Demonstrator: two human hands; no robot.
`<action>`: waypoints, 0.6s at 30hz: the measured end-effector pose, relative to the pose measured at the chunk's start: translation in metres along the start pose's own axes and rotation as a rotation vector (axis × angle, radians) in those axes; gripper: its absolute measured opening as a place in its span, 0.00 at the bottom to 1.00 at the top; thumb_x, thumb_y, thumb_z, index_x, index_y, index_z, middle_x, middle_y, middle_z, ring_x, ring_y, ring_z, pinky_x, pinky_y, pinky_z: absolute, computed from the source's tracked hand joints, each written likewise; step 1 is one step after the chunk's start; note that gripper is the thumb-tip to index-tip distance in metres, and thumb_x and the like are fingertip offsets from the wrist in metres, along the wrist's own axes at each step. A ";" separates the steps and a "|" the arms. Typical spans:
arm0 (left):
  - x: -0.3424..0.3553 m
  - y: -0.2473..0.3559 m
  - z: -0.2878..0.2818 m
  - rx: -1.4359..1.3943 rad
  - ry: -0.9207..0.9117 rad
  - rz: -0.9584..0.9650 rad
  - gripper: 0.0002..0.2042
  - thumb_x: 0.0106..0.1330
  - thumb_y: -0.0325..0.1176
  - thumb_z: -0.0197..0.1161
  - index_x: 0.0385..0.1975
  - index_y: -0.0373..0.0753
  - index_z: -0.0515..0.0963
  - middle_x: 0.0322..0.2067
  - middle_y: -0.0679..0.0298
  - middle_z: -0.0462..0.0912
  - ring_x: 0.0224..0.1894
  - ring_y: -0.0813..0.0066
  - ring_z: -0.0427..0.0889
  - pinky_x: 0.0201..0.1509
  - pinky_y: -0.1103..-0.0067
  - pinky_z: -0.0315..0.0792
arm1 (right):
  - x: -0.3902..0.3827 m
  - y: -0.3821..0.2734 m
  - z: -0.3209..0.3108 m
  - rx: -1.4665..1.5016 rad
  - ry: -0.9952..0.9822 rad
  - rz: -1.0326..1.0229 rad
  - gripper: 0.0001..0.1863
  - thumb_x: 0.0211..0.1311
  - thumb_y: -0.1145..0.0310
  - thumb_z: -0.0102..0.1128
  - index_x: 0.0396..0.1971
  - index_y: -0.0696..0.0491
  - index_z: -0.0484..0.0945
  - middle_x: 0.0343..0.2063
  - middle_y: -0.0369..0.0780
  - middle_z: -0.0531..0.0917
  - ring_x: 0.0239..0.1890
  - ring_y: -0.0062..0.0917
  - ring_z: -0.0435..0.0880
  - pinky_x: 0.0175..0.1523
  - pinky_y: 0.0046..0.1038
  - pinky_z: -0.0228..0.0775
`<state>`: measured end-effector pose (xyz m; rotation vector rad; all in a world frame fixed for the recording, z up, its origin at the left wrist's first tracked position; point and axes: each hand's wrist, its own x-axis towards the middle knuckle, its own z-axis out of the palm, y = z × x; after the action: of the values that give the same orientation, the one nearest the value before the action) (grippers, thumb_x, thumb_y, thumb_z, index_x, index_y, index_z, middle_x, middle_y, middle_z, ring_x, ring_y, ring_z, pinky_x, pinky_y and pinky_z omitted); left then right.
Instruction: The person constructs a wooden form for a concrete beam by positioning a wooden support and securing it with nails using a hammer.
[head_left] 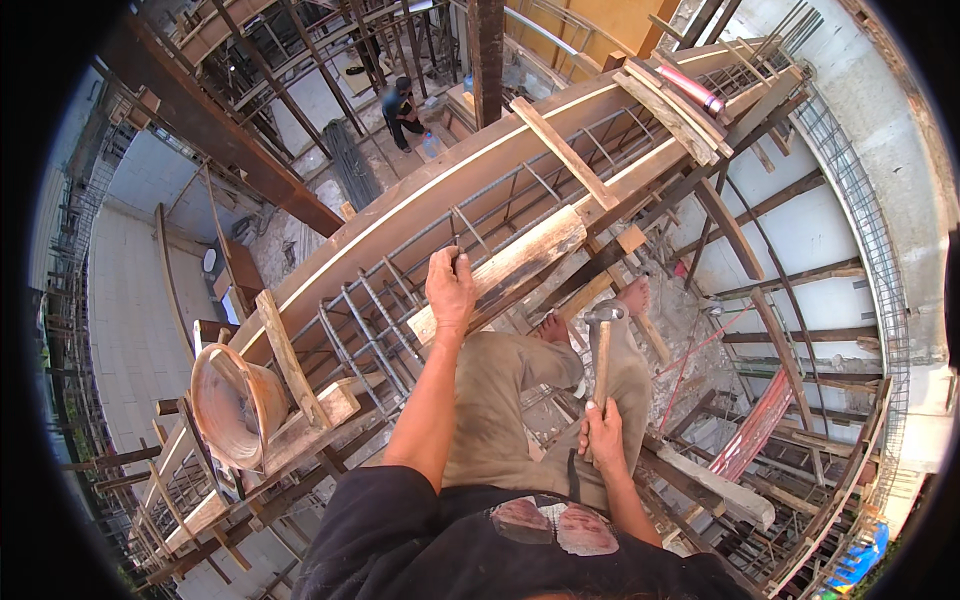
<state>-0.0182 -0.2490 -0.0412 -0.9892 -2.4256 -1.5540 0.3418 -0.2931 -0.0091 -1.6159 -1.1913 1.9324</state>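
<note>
My right hand (602,440) grips the wooden handle of a hammer (601,365) above my thigh, with the metal head pointing away from me. My left hand (450,288) lies across a worn wooden plank (530,252) on the near side of the long beam formwork. Its fingers are curled together just past the plank's far edge; whatever they hold, if anything, is hidden. Beside that hand, a cage of steel rebar (365,325) runs inside the formwork (400,215).
At the left, a dirty bucket (236,405) stands on the formwork beside an upright wood piece (290,355). A wooden crosspiece (563,150) spans the beam. Loose boards (675,110) and a red tube (690,88) lie farther along. Another person (402,112) is far below.
</note>
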 end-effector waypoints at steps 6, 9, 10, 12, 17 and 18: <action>-0.007 0.033 0.026 -0.275 -0.083 -0.259 0.09 0.66 0.26 0.64 0.45 0.35 0.80 0.35 0.65 0.88 0.36 0.83 0.84 0.42 0.80 0.78 | 0.003 0.001 -0.013 0.046 -0.015 -0.007 0.12 0.76 0.62 0.56 0.41 0.53 0.65 0.19 0.33 0.70 0.14 0.16 0.69 0.14 0.24 0.63; -0.002 0.072 0.055 -0.540 -0.214 -0.268 0.08 0.67 0.25 0.64 0.44 0.34 0.80 0.36 0.66 0.87 0.38 0.82 0.85 0.43 0.83 0.77 | -0.002 -0.003 -0.017 0.051 -0.019 0.003 0.13 0.75 0.62 0.57 0.42 0.54 0.65 0.19 0.33 0.69 0.14 0.16 0.69 0.15 0.24 0.63; 0.001 0.075 0.066 -0.537 -0.218 -0.261 0.08 0.67 0.25 0.64 0.44 0.34 0.80 0.36 0.66 0.87 0.38 0.82 0.85 0.43 0.83 0.77 | -0.003 -0.004 -0.017 0.059 -0.019 0.000 0.13 0.75 0.62 0.57 0.42 0.54 0.65 0.19 0.33 0.69 0.14 0.16 0.69 0.15 0.24 0.63; 0.008 0.077 0.089 -0.620 -0.291 -0.247 0.08 0.68 0.26 0.66 0.44 0.34 0.81 0.35 0.68 0.87 0.36 0.84 0.83 0.41 0.83 0.76 | -0.007 -0.008 -0.018 0.072 -0.011 0.018 0.15 0.75 0.63 0.57 0.48 0.57 0.66 0.20 0.33 0.70 0.14 0.16 0.69 0.15 0.24 0.63; 0.023 0.070 0.116 -0.519 -0.274 -0.221 0.04 0.68 0.28 0.68 0.37 0.35 0.85 0.28 0.72 0.83 0.29 0.87 0.77 0.35 0.84 0.72 | -0.025 -0.020 -0.027 0.040 -0.001 -0.109 0.24 0.74 0.64 0.57 0.61 0.61 0.64 0.22 0.35 0.73 0.18 0.16 0.72 0.20 0.23 0.66; 0.021 0.068 0.119 -0.519 -0.283 -0.227 0.04 0.68 0.28 0.68 0.37 0.35 0.85 0.28 0.72 0.83 0.29 0.87 0.77 0.35 0.84 0.72 | -0.026 -0.024 -0.032 -0.001 -0.029 -0.175 0.27 0.74 0.64 0.57 0.65 0.62 0.62 0.23 0.35 0.75 0.20 0.16 0.74 0.24 0.23 0.69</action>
<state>0.0341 -0.1205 -0.0360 -1.0988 -2.4293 -2.3511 0.3734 -0.2861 0.0261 -1.4360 -1.2988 1.8514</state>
